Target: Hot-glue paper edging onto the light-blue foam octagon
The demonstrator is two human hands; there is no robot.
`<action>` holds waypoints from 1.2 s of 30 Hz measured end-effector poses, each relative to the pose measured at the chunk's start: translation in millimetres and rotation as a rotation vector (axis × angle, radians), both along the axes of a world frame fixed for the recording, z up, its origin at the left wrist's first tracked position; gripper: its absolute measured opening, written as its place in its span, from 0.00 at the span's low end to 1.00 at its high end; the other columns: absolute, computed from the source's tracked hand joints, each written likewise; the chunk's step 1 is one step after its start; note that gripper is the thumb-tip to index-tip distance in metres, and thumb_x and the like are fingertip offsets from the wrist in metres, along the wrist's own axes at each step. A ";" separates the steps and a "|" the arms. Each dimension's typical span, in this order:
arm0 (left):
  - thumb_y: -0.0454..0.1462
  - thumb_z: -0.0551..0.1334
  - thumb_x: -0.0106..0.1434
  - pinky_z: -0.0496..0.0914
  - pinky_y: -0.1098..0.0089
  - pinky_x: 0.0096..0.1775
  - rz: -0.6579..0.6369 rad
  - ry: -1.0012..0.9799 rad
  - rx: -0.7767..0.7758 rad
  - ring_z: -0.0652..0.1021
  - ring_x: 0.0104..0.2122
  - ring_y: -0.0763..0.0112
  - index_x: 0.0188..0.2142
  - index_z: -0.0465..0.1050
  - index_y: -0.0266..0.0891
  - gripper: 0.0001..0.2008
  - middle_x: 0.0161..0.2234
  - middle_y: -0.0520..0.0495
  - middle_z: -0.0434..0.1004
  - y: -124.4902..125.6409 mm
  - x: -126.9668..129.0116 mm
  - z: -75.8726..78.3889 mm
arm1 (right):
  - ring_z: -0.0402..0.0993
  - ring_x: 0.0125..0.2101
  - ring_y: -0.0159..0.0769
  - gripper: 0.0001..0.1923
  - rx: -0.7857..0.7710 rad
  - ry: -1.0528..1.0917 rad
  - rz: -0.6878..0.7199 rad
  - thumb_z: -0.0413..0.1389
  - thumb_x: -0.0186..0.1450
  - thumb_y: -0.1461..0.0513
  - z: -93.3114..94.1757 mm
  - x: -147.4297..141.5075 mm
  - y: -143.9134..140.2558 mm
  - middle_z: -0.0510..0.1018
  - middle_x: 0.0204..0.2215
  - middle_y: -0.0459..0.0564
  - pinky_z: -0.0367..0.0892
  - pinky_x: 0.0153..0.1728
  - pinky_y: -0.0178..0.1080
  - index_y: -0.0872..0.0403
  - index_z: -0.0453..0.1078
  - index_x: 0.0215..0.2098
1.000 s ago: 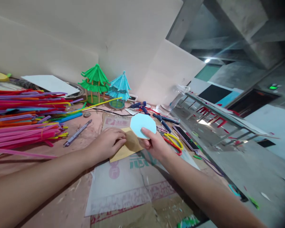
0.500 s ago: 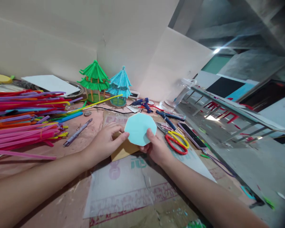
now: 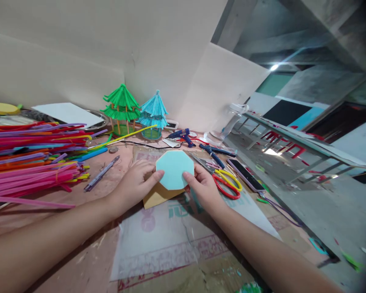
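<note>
A light blue octagonal piece of card (image 3: 174, 169) is held up between both hands, its flat face toward me. My left hand (image 3: 142, 177) pinches its left edge, thumb on the front and fingers behind. On the right edge, my right hand (image 3: 203, 185) grips it the same way, its fingertips partly hidden behind the card. Below the octagon a tan piece of card (image 3: 160, 197) lies on a printed plastic sheet (image 3: 158, 232). Scissors (image 3: 227, 185) with red and yellow handles rest just right of my right hand.
Bundles of coloured pipe cleaners (image 3: 33, 158) fill the left side, near a pen (image 3: 102, 173). Behind stand a green pagoda model (image 3: 122, 108) and a blue one (image 3: 154, 112). A glue gun (image 3: 181, 136), pliers (image 3: 215, 152), a phone (image 3: 245, 175) and a clear jug (image 3: 230, 122) sit toward the right.
The octagon has turned slightly and shifted a little left and down. My left thumb now presses on its left edge, and my right thumb lies along the right edge.
</note>
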State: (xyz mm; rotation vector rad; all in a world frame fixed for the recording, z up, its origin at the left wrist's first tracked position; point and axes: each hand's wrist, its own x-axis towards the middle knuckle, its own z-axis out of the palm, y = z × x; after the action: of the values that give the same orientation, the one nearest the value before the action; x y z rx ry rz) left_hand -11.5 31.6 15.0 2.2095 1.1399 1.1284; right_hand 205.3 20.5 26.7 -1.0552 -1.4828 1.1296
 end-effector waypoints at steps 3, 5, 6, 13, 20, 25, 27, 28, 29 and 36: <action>0.46 0.47 0.72 0.69 0.60 0.46 0.026 -0.060 -0.023 0.75 0.38 0.61 0.27 0.68 0.41 0.21 0.33 0.46 0.77 0.2 0.2 -0.8 | 0.65 0.21 0.29 0.20 -0.006 -0.002 0.020 0.63 0.60 0.48 1.5 -1.9 -4.4 0.71 0.24 0.42 0.64 0.22 0.33 0.52 0.70 0.43; 0.47 0.46 0.72 0.70 0.60 0.46 0.056 -0.127 -0.080 0.76 0.39 0.60 0.28 0.68 0.41 0.22 0.35 0.45 0.77 -0.1 -0.8 -1.1 | 0.66 0.21 0.30 0.20 -0.016 -0.028 0.052 0.62 0.61 0.48 3.2 -3.4 -7.5 0.72 0.25 0.43 0.64 0.22 0.34 0.52 0.70 0.43; 0.48 0.46 0.72 0.70 0.59 0.45 0.078 -0.162 -0.121 0.76 0.39 0.59 0.28 0.67 0.41 0.22 0.35 0.45 0.77 0.0 -1.4 -1.2 | 0.66 0.21 0.30 0.19 -0.015 -0.032 0.066 0.62 0.61 0.47 4.0 -4.0 -8.7 0.72 0.24 0.43 0.64 0.23 0.34 0.52 0.70 0.41; 0.43 0.53 0.69 0.72 0.62 0.48 0.117 -0.352 -0.182 0.76 0.48 0.61 0.49 0.68 0.42 0.14 0.47 0.45 0.76 4.2 -1.3 -1.9 | 0.69 0.20 0.31 0.16 0.011 0.056 0.066 0.60 0.63 0.48 2.7 -1.3 -6.0 0.76 0.23 0.44 0.66 0.23 0.35 0.51 0.69 0.37; 0.49 0.53 0.68 0.70 0.63 0.42 0.020 -0.148 -0.108 0.76 0.37 0.61 0.28 0.71 0.41 0.19 0.32 0.47 0.77 -1.8 -0.3 3.4 | 0.68 0.19 0.28 0.15 -0.006 0.035 0.097 0.61 0.63 0.49 -1.3 1.7 -1.3 0.76 0.23 0.44 0.66 0.22 0.33 0.53 0.70 0.34; 0.49 0.51 0.68 0.71 0.61 0.44 -0.019 -0.216 -0.198 0.77 0.40 0.59 0.29 0.72 0.41 0.19 0.34 0.46 0.79 -3.8 -0.3 5.2 | 0.70 0.18 0.30 0.16 -0.077 0.079 0.097 0.63 0.61 0.49 -4.2 3.9 2.1 0.76 0.21 0.44 0.63 0.19 0.32 0.53 0.71 0.32; 0.49 0.51 0.68 0.72 0.62 0.43 -0.037 -0.263 -0.258 0.77 0.38 0.59 0.27 0.71 0.42 0.20 0.32 0.47 0.79 -4.1 0.2 5.5 | 0.72 0.19 0.31 0.16 -0.112 0.110 0.119 0.63 0.60 0.50 -5.0 4.6 2.8 0.77 0.21 0.45 0.62 0.18 0.32 0.53 0.71 0.32; 0.48 0.50 0.68 0.72 0.63 0.42 -0.024 -0.278 -0.274 0.77 0.38 0.59 0.27 0.70 0.42 0.20 0.31 0.47 0.79 -3.6 0.3 5.4 | 0.72 0.20 0.32 0.16 -0.118 0.128 0.127 0.63 0.60 0.50 -5.1 4.7 2.9 0.77 0.21 0.46 0.63 0.19 0.32 0.53 0.71 0.32; 0.48 0.50 0.68 0.72 0.63 0.42 0.004 -0.287 -0.281 0.77 0.38 0.60 0.27 0.71 0.42 0.20 0.32 0.47 0.79 -2.6 0.2 4.9 | 0.72 0.20 0.32 0.15 -0.116 0.143 0.130 0.64 0.60 0.50 -5.2 4.8 2.8 0.77 0.21 0.46 0.63 0.19 0.32 0.53 0.71 0.32; 0.47 0.56 0.67 0.72 0.64 0.45 0.119 -0.441 -0.274 0.78 0.44 0.62 0.44 0.74 0.41 0.15 0.44 0.45 0.80 10.0 -2.9 -4.1 | 0.73 0.20 0.31 0.14 -0.106 0.169 0.097 0.63 0.61 0.52 -6.4 5.9 4.2 0.78 0.23 0.46 0.64 0.19 0.32 0.53 0.72 0.33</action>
State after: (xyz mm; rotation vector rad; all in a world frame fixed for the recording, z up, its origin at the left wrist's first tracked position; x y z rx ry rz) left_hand -14.4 41.5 10.9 1.6030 1.1575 1.3333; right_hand 211.3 24.7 20.3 -0.9426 -1.3638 1.3452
